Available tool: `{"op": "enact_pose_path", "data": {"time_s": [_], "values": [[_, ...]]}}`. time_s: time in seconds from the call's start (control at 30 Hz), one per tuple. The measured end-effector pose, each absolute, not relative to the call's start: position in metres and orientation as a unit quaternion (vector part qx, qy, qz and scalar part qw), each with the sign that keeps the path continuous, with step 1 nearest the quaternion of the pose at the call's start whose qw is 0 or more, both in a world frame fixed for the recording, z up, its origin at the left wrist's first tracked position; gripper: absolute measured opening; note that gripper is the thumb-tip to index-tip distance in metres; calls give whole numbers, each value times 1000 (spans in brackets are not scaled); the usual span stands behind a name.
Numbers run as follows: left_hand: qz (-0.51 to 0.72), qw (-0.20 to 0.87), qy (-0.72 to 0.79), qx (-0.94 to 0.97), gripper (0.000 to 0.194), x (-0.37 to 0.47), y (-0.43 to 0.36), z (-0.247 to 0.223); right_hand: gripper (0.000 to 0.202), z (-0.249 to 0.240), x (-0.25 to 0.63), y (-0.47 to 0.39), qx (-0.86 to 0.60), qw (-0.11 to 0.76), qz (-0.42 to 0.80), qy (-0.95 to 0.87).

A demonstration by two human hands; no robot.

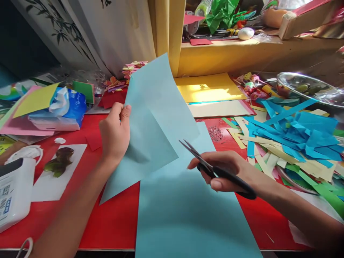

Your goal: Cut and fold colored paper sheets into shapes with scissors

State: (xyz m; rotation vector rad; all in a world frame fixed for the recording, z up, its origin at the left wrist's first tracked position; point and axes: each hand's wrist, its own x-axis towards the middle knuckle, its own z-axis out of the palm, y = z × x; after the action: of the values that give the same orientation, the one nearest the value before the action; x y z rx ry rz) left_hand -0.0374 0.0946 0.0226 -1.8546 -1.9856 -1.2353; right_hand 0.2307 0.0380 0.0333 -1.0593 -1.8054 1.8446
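A: Scissors (pixel 215 168) sit in my right hand (pixel 228 172), fingers closed around the black handles, blades parted a little and pointing far-left toward the light blue sheet (pixel 158 118).

B: And your other hand?

A: My left hand (pixel 115 132) pinches the sheet's left edge, thumb on the near face, fingers behind, and tips it up off the red counter (pixel 115 218). A second, larger blue sheet (pixel 188 215) lies flat at the near edge, partly under the lifted one.

B: So how would you make a clean cut here?

A: I judge the lifted sheet is too floppy where the blades would meet it. I'd keep it taut with the left hand, gripping nearer the cut line, and feed paper deep into the throat of the blades rather than snipping with the tips.

B: Anything in the way?

A: Only the flat sheet below; I'd hold the lifted one clear so the blades catch a single layer. The paper scraps (pixel 295 143) pile up at the right, well apart, and the tissue pack (pixel 67 107) sits far-left, out of reach of the blades.
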Motion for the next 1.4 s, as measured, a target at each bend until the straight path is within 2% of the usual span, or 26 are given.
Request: {"op": "enact_pose_path", "data": {"time_s": [0.17,0.27,0.33,0.4,0.5,0.6,0.7,0.8,0.87,0.97,1.1,1.13,1.27,1.4], "values": [[-453,126,-661,-585,29,-46,91,37,58,21,235,40,-394,110,682,-607],[-487,82,-668,-557,25,-48,90,40,61,9,232,39,-369,131,710,-585],[-487,10,-675,-554,16,-47,90,36,60,1,228,37,-318,196,745,-553],[-451,-65,-683,-571,13,-44,92,28,48,-5,223,36,-283,290,760,-509],[-390,-164,-685,-593,35,-38,95,13,23,-8,217,35,-339,409,715,-454],[-370,-278,-680,-569,42,-35,96,8,23,-6,217,39,-445,460,638,-427],[-329,-381,-650,-570,35,-36,93,14,37,-3,222,44,-512,446,606,-414],[-293,-443,-625,-572,34,-36,90,23,47,1,229,49,-545,398,594,-437],[-289,-473,-618,-558,36,-35,88,26,51,1,233,54,-550,398,577,-454],[-319,-492,-586,-559,43,-35,89,28,48,-2,237,61,-552,408,566,-456],[-378,-480,-584,-534,67,-39,95,19,33,-4,236,64,-559,375,586,-452],[-373,-483,-601,-517,65,-41,97,16,32,-4,235,63,-562,372,582,-456],[-322,-465,-671,-480,28,-41,99,9,33,-3,232,60,-562,390,547,-482],[-349,-492,-644,-470,28,-32,91,19,27,-7,231,56,-556,442,501,-496]]}}
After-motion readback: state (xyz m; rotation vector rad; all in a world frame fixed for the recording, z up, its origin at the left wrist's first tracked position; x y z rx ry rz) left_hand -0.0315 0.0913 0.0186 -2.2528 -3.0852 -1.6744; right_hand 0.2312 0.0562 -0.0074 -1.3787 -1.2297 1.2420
